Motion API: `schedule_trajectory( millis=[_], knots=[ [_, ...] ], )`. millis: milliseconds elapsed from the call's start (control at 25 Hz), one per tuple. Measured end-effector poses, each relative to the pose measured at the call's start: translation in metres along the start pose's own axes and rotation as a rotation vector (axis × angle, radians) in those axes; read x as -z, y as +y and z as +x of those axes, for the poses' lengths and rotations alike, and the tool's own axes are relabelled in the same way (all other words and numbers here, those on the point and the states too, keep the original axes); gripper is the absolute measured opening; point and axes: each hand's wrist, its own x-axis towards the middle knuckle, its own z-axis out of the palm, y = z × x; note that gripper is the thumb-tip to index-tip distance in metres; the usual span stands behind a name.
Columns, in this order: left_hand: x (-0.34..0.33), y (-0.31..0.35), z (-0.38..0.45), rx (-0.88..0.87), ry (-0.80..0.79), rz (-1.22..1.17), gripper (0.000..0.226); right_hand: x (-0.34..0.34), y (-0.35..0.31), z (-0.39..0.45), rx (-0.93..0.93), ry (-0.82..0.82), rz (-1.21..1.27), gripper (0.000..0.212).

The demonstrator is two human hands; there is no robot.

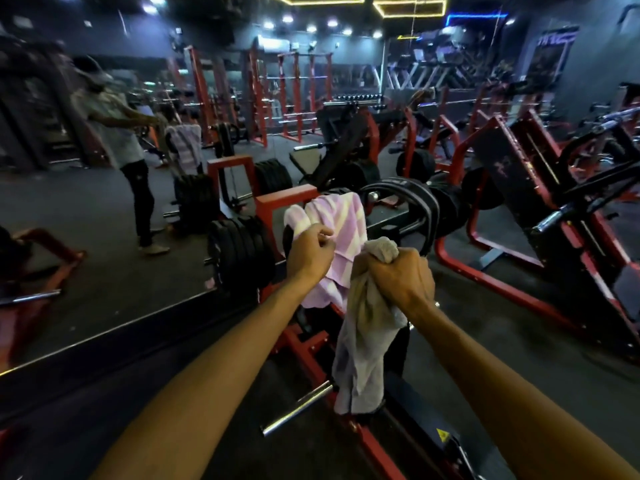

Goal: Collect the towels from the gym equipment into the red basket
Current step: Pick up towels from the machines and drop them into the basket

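Note:
A pink and white striped towel (341, 233) hangs over the red frame of a weight machine (284, 199), right in front of me. My left hand (309, 255) is closed on its left edge. My right hand (394, 277) grips the bunched top of a grey towel (363, 348), which hangs down from my fist over the machine's base. The red basket is not in view.
A wall mirror (104, 202) on the left reflects me and the striped towel. Black weight plates (239, 254) sit on the machine's pegs. A chrome bar (298, 407) sticks out low. Red and black machines (540, 202) crowd the right; dark floor (485, 341) lies between.

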Motion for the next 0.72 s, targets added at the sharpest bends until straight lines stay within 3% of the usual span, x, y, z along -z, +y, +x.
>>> schedule_trajectory(
  millis=[280,400,480,600,720],
  knots=[
    [-0.017,-0.039,0.105,-0.206,-0.099,0.096,0.023,-0.064,-0.027,0.055,-0.111,0.118,-0.05,0.048],
    [-0.018,-0.063,0.154,-0.466,-0.113,0.252,0.027,-0.093,-0.042,0.08,-0.162,0.144,-0.083,0.045],
    [-0.026,-0.081,0.186,-0.649,-0.135,0.525,0.033,-0.109,-0.045,0.093,-0.211,0.167,-0.101,0.049],
    [-0.049,-0.099,0.225,-0.743,-0.234,0.822,0.065,-0.123,-0.047,0.103,-0.286,0.213,-0.152,0.05],
    [-0.068,-0.102,0.247,-0.609,-0.347,0.874,0.121,-0.132,-0.046,0.115,-0.312,0.221,-0.199,0.047]
  ],
)
